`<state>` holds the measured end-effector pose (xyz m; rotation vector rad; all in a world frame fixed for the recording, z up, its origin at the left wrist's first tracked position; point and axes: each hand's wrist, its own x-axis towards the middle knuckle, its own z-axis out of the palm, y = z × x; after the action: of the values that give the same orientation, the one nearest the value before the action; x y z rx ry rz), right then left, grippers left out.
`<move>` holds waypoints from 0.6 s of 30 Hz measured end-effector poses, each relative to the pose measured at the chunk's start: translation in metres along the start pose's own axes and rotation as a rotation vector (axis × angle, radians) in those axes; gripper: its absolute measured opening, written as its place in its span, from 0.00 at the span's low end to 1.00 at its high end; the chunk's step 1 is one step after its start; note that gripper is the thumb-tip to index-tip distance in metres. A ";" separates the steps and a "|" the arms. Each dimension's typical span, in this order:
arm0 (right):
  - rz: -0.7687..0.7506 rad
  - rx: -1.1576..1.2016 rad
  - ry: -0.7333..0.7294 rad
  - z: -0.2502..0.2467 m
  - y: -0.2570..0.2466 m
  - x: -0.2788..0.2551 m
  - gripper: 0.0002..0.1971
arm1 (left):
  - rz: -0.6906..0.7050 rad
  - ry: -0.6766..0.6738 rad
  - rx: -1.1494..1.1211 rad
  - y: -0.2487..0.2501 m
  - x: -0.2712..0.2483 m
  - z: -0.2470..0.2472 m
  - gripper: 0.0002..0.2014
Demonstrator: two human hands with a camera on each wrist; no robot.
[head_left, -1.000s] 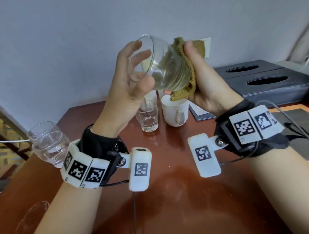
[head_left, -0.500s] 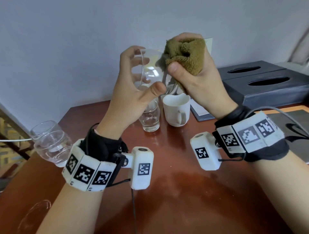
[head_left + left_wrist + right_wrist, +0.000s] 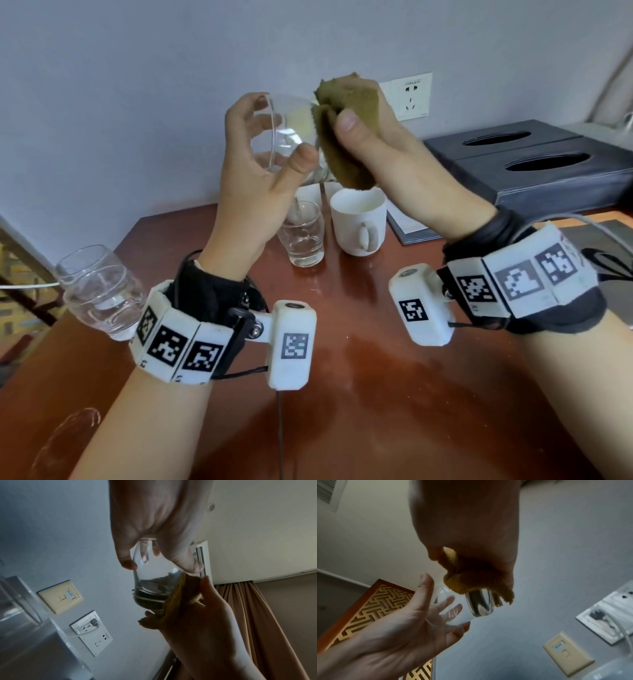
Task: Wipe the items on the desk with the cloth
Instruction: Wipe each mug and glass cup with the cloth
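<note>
The left hand (image 3: 260, 164) holds a tilted, empty glass (image 3: 291, 137) by its rim above the white mug (image 3: 359, 221) (also empty); the right hand (image 3: 383, 144) clamps the cloth (image 3: 342, 137) round its base. No readable labels.

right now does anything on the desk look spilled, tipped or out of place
Mostly fine. One glass at the desk's left edge looks tilted and close to the corner. A faint smear marks the wood nearby. The small glass and mug stand upright.
</note>
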<state>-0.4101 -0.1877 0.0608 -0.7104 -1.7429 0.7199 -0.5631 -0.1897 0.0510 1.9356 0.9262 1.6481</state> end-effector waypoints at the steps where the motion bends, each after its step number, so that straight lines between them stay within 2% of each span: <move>1: -0.018 -0.028 0.002 0.001 0.002 0.001 0.18 | -0.008 0.000 0.004 0.001 0.000 0.000 0.49; 4: -0.083 -0.070 0.073 0.000 0.003 -0.001 0.13 | -0.030 -0.005 0.059 0.003 -0.003 0.002 0.48; 6: -0.100 -0.090 0.124 0.000 0.003 -0.001 0.12 | -0.096 -0.027 0.062 0.003 -0.004 0.005 0.44; 9: -0.052 -0.112 0.157 0.000 0.006 -0.001 0.10 | -0.206 -0.091 0.066 0.003 -0.001 0.003 0.41; 12: 0.025 -0.105 0.169 -0.001 0.005 -0.002 0.08 | -0.220 -0.142 0.079 0.008 0.001 -0.005 0.38; 15: 0.107 -0.056 0.115 0.002 0.003 -0.004 0.16 | -0.253 -0.099 0.058 0.007 0.002 -0.006 0.36; 18: 0.088 0.034 -0.007 0.004 0.000 -0.006 0.21 | -0.231 -0.068 0.175 0.005 0.001 -0.003 0.40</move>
<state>-0.4120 -0.1926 0.0564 -0.7658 -1.7102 0.8118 -0.5654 -0.1929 0.0556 1.8994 1.2510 1.4030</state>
